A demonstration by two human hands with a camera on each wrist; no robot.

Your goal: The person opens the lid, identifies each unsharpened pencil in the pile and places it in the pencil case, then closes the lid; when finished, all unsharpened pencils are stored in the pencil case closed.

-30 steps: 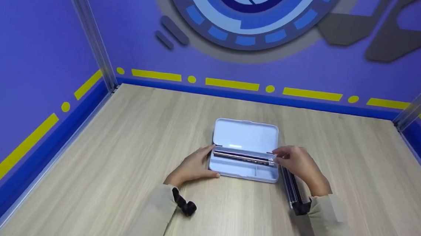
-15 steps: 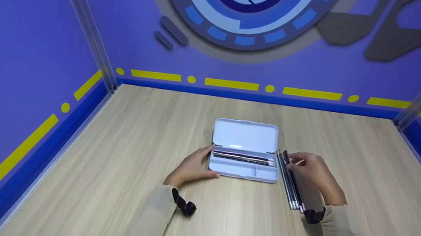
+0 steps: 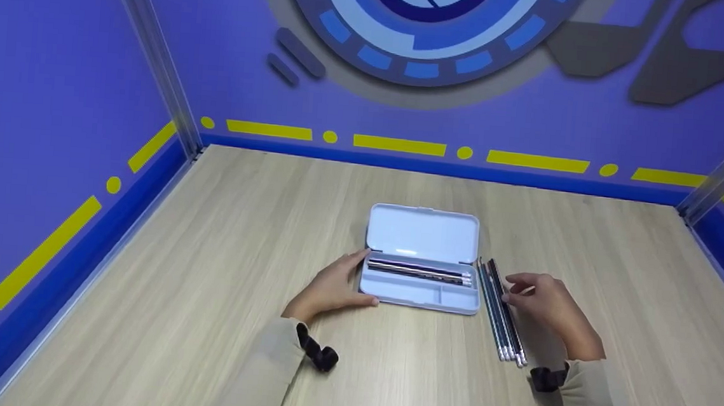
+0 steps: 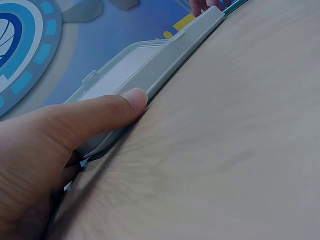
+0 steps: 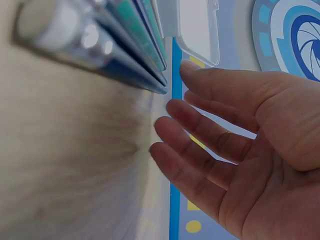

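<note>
The right hand (image 3: 549, 302) has moved away from the right end of the open pencil case (image 3: 400, 288), where it was a second ago; half a second ago it was at the far end of the loose pencils (image 3: 501, 314). Now it is slightly nearer the person, just beside them, its fingers loosely curved, apart and holding nothing. The left hand (image 3: 330, 287) has stayed put, gripping the case's left end, thumb along the front edge. The case remains on the counter (image 3: 238, 239), its stored pencils (image 3: 418, 272) unmoved in the back compartment.
</note>
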